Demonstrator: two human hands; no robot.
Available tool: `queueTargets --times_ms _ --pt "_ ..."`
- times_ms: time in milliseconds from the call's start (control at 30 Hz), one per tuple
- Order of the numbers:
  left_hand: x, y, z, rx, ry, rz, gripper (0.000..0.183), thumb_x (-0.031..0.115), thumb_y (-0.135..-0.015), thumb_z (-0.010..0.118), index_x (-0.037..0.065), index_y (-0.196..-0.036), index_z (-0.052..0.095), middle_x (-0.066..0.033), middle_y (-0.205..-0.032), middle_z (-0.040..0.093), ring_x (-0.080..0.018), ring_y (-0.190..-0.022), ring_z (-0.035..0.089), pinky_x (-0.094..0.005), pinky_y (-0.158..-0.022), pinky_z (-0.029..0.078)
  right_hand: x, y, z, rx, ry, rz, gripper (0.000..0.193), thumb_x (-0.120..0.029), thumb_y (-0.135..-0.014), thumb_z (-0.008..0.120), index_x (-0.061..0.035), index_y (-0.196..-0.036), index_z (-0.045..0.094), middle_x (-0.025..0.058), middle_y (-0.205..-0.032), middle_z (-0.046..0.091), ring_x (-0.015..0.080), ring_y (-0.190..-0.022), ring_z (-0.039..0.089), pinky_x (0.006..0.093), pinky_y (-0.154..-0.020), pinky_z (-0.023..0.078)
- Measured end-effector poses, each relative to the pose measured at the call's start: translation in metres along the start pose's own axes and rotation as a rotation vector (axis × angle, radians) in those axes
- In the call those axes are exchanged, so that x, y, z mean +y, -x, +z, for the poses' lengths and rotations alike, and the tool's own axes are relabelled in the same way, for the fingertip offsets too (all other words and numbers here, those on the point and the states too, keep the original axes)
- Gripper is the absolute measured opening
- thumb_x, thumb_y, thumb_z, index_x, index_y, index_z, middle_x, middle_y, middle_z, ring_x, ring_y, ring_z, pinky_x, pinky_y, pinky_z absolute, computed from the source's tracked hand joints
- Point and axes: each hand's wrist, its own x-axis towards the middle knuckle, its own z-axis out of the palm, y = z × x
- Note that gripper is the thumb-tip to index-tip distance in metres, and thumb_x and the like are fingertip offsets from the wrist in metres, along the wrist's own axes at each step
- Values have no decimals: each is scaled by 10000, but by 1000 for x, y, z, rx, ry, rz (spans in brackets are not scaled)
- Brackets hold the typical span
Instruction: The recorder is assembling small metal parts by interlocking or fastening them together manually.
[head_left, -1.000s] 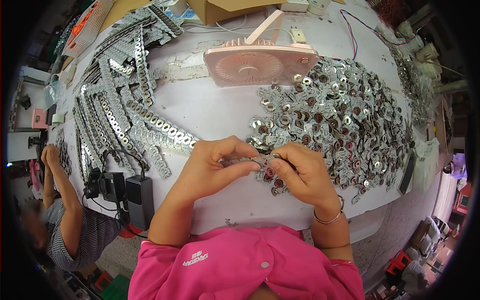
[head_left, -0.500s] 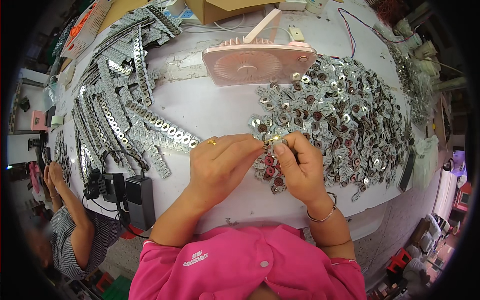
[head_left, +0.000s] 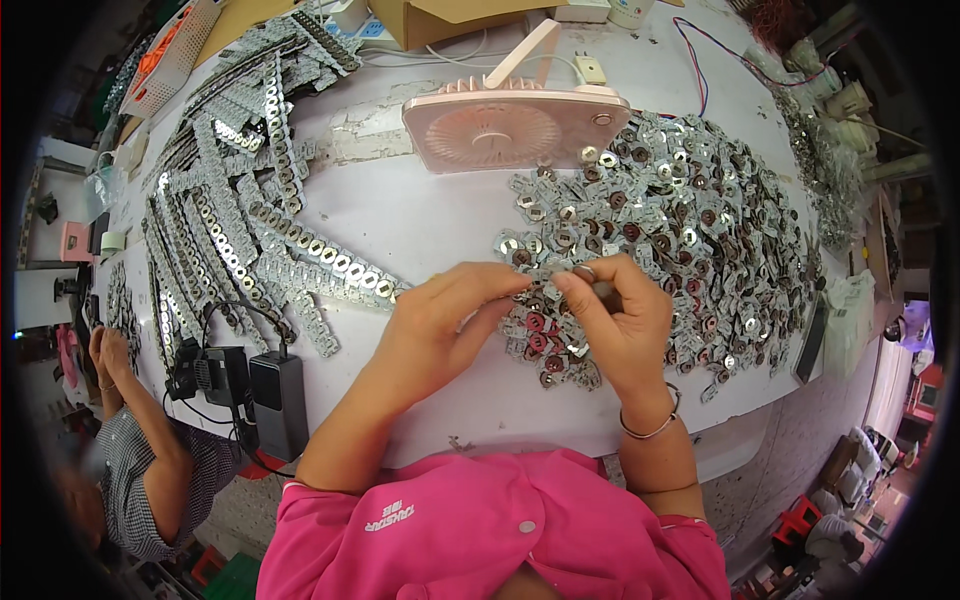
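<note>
Over the left edge of a heap of small clear plastic parts with metal discs, my two hands face each other. My left hand is closed, its thumb and fingertips pinched at a small clear part between the hands. Thumb and forefinger of my right hand point toward that same part and are bent in a pinch. Brown and silver round parts show inside the curl of my right fingers. Whether the right fingertips touch the clear part cannot be made out.
Strips of joined clear parts and discs lie piled at left. A pink fan stands beyond my hands. A black power box with cables sits at the front left. Another person's hands work at the far left.
My right hand has shifted right and opened a little gap from the left fingertips. Brown round parts now show in its curled fingers. My left hand has turned slightly.
</note>
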Motion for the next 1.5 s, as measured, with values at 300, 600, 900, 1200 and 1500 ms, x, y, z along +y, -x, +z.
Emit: queueTargets --times_ms 300,600,900,1200,1500 --pt "-5 3 -26 -179 348 -384 197 -57 -802 754 -12 -988 710 -68 -934 716 -105 -845 673 -239 -738 545 -2 -4 -9 -292 -115 -64 133 -98 -859 741 9 -938 739 80 -709 689 130 -613 633 260 -545 475" --pt "-4 5 -31 -199 451 -389 176 -23 -800 768 -8 -970 721 -57 -903 721 -86 -811 668 -214 -711 530 -8 -3 -17 -417 -310 177 105 -83 -854 756 17 -885 758 29 -660 678 35 -552 579 204 -457 424" --pt "-2 4 -38 -313 520 -445 165 -43 -797 762 -18 -949 704 -78 -924 715 -107 -823 675 -234 -724 537 -11 1 -9 -560 -331 157 182 -156 -943 668 8 -870 698 17 -638 642 56 -527 586 200 -467 438" --pt "1 2 -19 -81 402 -3 241 -95 -737 769 0 -940 679 -119 -924 698 -165 -793 675 -269 -682 534 -3 3 -5 -467 -584 228 206 -210 -1018 554 -25 -956 620 -31 -708 606 29 -563 515 185 -487 399" --pt "-4 1 -3 123 -28 204 244 -43 -692 762 66 -900 694 -63 -907 714 -204 -750 672 -292 -636 517 -8 6 4 -306 -277 92 201 -172 -989 585 -20 -858 597 -9 -639 569 31 -585 472 226 -522 397"
